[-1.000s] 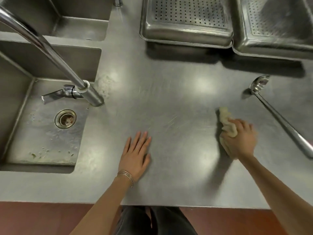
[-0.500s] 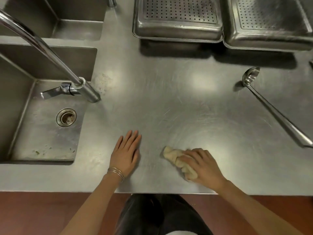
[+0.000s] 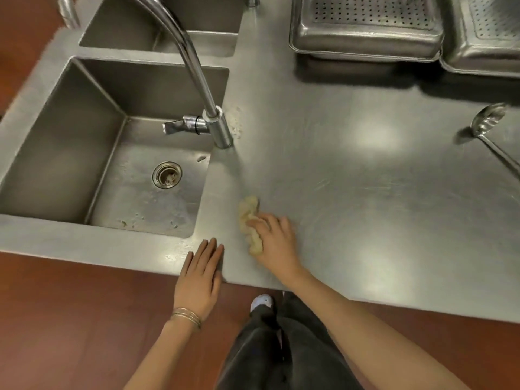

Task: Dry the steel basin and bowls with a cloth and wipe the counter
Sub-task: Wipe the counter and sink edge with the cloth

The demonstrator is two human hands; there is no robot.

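A crumpled yellowish cloth (image 3: pixel 249 220) lies on the steel counter (image 3: pixel 351 170) just right of the sink. My right hand (image 3: pixel 277 244) grips the cloth and presses it onto the counter. My left hand (image 3: pixel 201 274) rests flat with straight fingers on the counter's front edge, a little left of the cloth; thin bangles circle its wrist. Two perforated steel basins (image 3: pixel 365 26) (image 3: pixel 484 32) stand upside down at the back right.
A deep sink (image 3: pixel 92 153) with a drain (image 3: pixel 167 174) fills the left, with a tall curved tap (image 3: pixel 202 88) at its right rim. A second sink (image 3: pixel 157 23) lies behind. A steel ladle (image 3: pixel 489 122) rests at the far right. Red-brown floor below.
My right hand has swept the cloth from the right side of the counter leftward to beside the sink. My left hand has slid back to the front edge. The view shifted left.
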